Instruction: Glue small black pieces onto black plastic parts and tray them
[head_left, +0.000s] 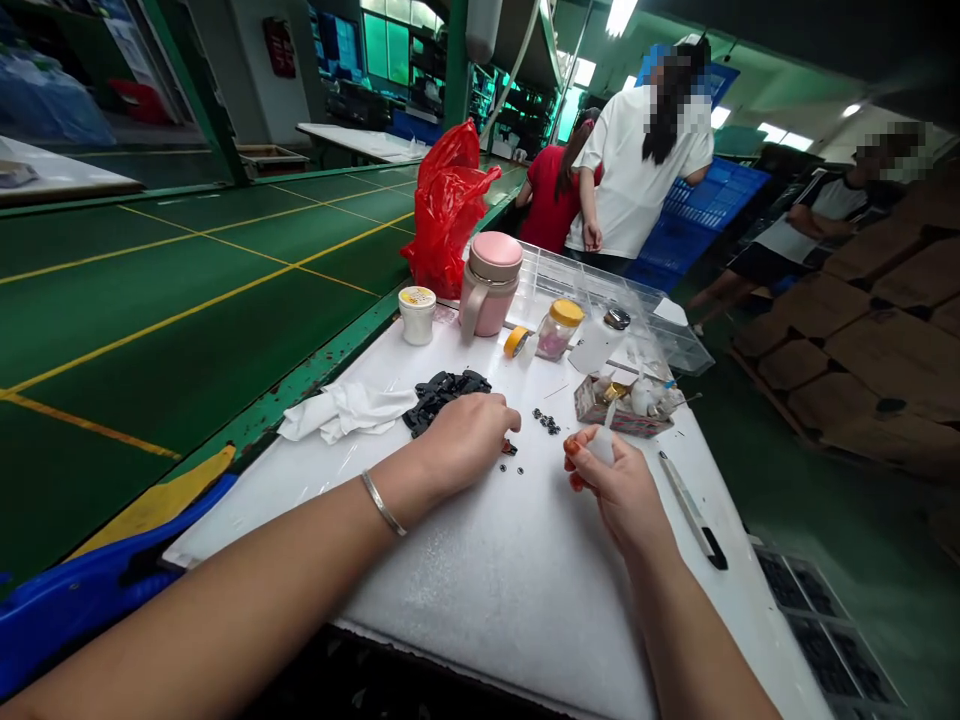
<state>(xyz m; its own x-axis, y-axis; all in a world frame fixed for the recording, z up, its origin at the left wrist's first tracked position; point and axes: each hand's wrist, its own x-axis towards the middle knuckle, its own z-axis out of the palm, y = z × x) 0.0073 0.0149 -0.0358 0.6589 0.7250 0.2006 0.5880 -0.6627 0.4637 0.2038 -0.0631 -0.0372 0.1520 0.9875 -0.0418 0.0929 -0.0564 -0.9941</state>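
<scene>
My left hand (466, 436), a silver bangle on its wrist, rests curled on the white foam sheet (480, 560) and pinches a small black part at its fingertips. Just behind it lies a heap of black parts (442, 392). My right hand (613, 484) is closed round a small white squeeze bottle (602, 440) whose tip points up. Several tiny black rings (547, 421) are scattered on the foam between the two hands.
A white cloth (341, 410), white jar (417, 314), pink mug (489, 284), yellow-lidded jar (559, 328), tape roll (515, 341), small box of bits (619, 405) and clear tray (600, 290) stand behind. A utility knife (694, 512) lies right. Red bag (447, 205); people stand beyond.
</scene>
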